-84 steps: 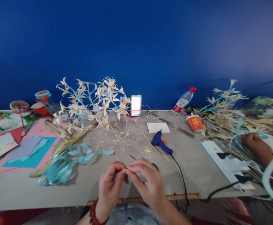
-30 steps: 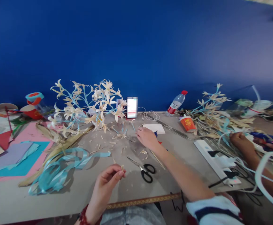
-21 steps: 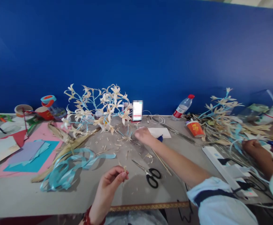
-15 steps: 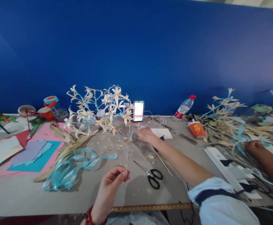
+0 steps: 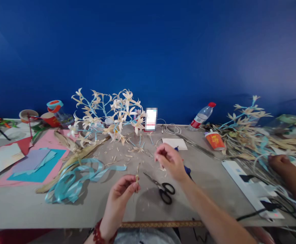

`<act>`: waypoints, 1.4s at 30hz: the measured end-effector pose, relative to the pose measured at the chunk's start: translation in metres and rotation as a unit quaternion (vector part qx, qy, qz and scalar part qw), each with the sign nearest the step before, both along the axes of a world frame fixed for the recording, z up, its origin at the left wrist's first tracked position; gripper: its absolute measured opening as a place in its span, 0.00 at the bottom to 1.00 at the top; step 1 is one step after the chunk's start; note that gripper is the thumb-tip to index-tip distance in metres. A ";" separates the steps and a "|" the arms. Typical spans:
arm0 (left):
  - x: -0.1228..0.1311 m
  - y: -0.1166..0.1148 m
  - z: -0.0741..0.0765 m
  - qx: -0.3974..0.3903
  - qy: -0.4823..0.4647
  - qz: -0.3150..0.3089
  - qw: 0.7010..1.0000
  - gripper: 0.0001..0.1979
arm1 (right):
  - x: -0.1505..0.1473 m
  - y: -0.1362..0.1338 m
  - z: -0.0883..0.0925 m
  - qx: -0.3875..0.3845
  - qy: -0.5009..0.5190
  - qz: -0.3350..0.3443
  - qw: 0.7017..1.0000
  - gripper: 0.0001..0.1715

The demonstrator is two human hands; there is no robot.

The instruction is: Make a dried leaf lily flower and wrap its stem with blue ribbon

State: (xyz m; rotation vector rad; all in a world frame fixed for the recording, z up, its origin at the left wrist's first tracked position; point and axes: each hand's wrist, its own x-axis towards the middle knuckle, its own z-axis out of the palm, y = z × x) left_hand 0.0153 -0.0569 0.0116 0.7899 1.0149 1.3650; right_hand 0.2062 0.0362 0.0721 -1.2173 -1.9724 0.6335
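My left hand [image 5: 124, 190] is closed in a pinch on a thin pale strip of dried husk [image 5: 137, 177], which stands upright above the fingertips. My right hand [image 5: 170, 161] hovers over the table to the right, fingers curled together. A fine line shows by its fingertips, but I cannot make out what they hold. Black-handled scissors [image 5: 164, 191] lie below my right hand, their blades pointing toward the husk strip. Small husk scraps [image 5: 114, 158] are scattered beyond my left hand. Partly behind my right forearm lies a dark blue tool [image 5: 187, 170].
Pale husk flowers [image 5: 117, 115] on blue stems stand at the back, left of a phone [image 5: 151, 119]. Blue ribbon [image 5: 66, 186] and coloured paper [image 5: 36, 166] lie left. Rightward are a bottle [image 5: 201, 117], an orange cup [image 5: 215, 140], a power strip [image 5: 250, 189] and another person's hand [image 5: 281, 166].
My right hand has come back toward me from near the phone, with its fingers curled. My left hand keeps its pinch; more of the husk strip now shows above the fingers.
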 end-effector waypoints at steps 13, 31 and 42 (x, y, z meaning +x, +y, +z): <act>0.005 -0.009 -0.005 0.026 0.077 0.027 0.996 0.14 | -0.047 -0.088 -0.031 -0.265 0.312 0.003 0.912 0.11; 0.000 -0.012 -0.005 0.112 0.232 0.056 0.965 0.12 | -0.048 -0.087 -0.027 -0.263 0.322 -0.003 0.909 0.16; 0.004 -0.014 -0.010 0.099 0.226 0.059 0.967 0.12 | -0.047 -0.087 -0.028 -0.259 0.312 -0.008 0.914 0.11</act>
